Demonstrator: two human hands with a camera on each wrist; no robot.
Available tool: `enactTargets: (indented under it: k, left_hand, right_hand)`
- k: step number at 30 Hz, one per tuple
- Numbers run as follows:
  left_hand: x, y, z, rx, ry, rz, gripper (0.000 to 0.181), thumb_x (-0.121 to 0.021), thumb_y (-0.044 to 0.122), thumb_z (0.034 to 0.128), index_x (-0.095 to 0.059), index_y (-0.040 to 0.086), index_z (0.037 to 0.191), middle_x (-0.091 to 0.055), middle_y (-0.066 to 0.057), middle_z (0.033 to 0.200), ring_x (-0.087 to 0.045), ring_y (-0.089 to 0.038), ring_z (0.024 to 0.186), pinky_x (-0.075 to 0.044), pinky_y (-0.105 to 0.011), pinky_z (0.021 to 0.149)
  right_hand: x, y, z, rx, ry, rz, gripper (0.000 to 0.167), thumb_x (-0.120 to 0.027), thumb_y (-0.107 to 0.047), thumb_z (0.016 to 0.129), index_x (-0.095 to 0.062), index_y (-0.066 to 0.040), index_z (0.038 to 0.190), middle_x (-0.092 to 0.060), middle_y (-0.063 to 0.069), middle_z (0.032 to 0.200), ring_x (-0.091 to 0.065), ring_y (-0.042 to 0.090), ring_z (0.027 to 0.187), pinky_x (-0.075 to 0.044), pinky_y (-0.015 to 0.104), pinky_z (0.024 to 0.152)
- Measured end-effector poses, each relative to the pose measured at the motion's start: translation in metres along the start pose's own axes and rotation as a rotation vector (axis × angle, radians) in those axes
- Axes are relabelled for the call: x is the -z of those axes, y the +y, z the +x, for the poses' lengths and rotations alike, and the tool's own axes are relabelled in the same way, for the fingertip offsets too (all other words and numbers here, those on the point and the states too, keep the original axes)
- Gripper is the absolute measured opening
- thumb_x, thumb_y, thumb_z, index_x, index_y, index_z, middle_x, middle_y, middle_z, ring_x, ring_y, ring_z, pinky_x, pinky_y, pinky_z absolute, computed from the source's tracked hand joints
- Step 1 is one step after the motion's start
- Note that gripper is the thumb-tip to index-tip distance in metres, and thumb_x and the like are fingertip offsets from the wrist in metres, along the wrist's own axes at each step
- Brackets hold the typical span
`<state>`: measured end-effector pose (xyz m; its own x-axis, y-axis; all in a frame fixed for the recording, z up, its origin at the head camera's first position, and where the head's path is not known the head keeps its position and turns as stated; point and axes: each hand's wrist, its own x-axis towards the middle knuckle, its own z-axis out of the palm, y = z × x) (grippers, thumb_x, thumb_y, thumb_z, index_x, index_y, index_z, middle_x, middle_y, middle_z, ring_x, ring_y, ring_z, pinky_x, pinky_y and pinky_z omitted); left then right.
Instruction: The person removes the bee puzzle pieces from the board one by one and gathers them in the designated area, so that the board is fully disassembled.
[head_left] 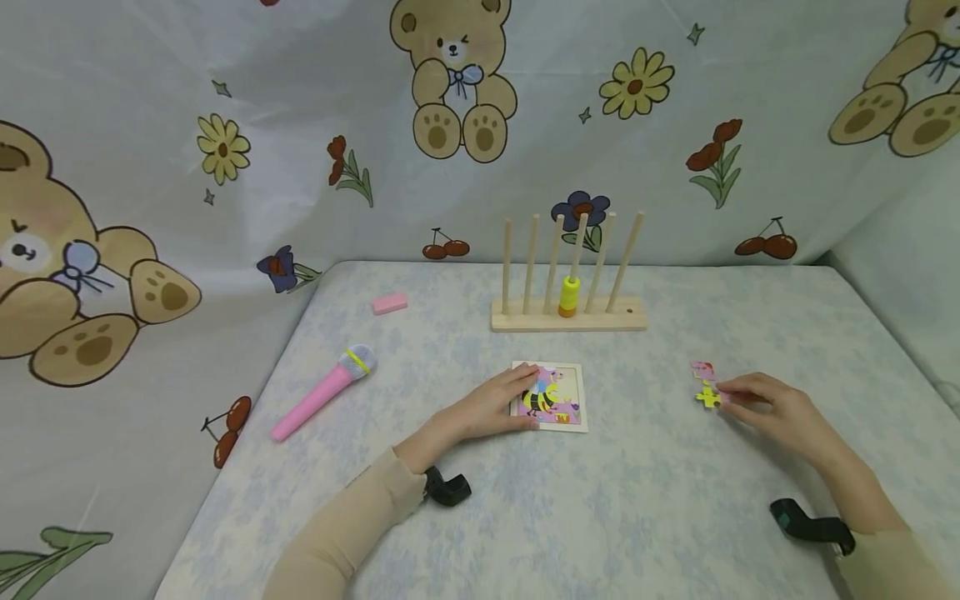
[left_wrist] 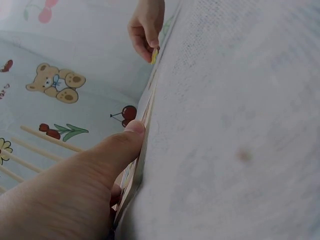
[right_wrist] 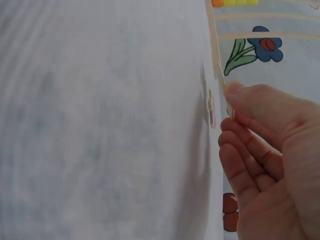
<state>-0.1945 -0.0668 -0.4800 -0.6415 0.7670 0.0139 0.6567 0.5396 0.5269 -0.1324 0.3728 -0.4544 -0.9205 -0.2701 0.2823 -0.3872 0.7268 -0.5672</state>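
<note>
A square bee puzzle board (head_left: pixel 572 421) with a pale wooden frame lies mid-table, its right part showing bare wood. My left hand (head_left: pixel 491 406) holds it from the left, thumb at the near edge and fingers over the far edge. In the left wrist view the thumb (left_wrist: pixel 117 150) presses against the board's edge. To the right, my right hand (head_left: pixel 780 412) pinches a yellow puzzle piece (head_left: pixel 707 397) between thumb and forefinger. Just beyond it lies a pink puzzle piece (head_left: pixel 702 369). In the right wrist view the pinched piece is seen edge-on, slightly off the table.
A wooden peg rack (head_left: pixel 510 321) stands at the back, with yellow and orange beads (head_left: pixel 569 297) on one peg. At the left lie a pink toy microphone (head_left: pixel 318 404) and a pink block (head_left: pixel 390 303). A printed cloth hangs behind the table.
</note>
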Motion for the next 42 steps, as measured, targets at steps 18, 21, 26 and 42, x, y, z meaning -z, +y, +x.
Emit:
enactTargets:
  k: [18, 21, 26, 42]
  left_hand:
    - [0.003, -0.002, -0.004, 0.018, 0.035, 0.025, 0.086, -0.063, 0.049, 0.0869, -0.024, 0.005, 0.15, -0.02, -0.007, 0.155, -0.014, -0.019, 0.141, -0.018, -0.033, 0.112]
    - [0.004, -0.001, -0.003, 0.026, 0.038, 0.02, 0.088, -0.063, 0.051, 0.086, -0.023, 0.006, 0.15, -0.02, -0.008, 0.155, -0.013, -0.017, 0.141, -0.018, -0.033, 0.112]
    - [0.002, -0.001, -0.005, 0.055, 0.034, 0.011, 0.092, -0.062, 0.055, 0.0847, -0.022, 0.004, 0.15, -0.018, -0.01, 0.155, -0.012, -0.018, 0.142, -0.017, -0.033, 0.112]
    - [0.004, 0.002, -0.005, 0.089, 0.046, 0.052, 0.093, -0.064, 0.056, 0.0831, -0.023, 0.006, 0.15, -0.018, -0.009, 0.155, -0.012, -0.017, 0.141, -0.015, -0.032, 0.112]
  right_hand:
    - [-0.014, 0.003, 0.007, 0.139, 0.04, -0.208, 0.028, -0.08, -0.008, 0.073, -0.072, -0.005, 0.1, -0.06, 0.0, 0.09, -0.054, 0.005, 0.077, -0.042, 0.011, 0.065]
    - [-0.006, -0.006, 0.013, 0.066, 0.021, -0.232, 0.028, -0.077, -0.017, 0.079, -0.07, -0.004, 0.103, -0.061, 0.001, 0.09, -0.058, 0.016, 0.077, -0.047, 0.022, 0.064]
    - [-0.004, -0.042, 0.037, -0.058, 0.021, -0.118, 0.031, -0.07, -0.026, 0.087, -0.068, -0.007, 0.111, -0.063, 0.005, 0.1, -0.058, 0.017, 0.087, -0.048, 0.033, 0.069]
    - [-0.106, -0.127, 0.063, 0.01, -0.197, 0.193, 0.037, -0.074, -0.015, 0.083, -0.064, -0.001, 0.115, -0.061, 0.006, 0.106, -0.058, 0.021, 0.097, -0.05, 0.039, 0.085]
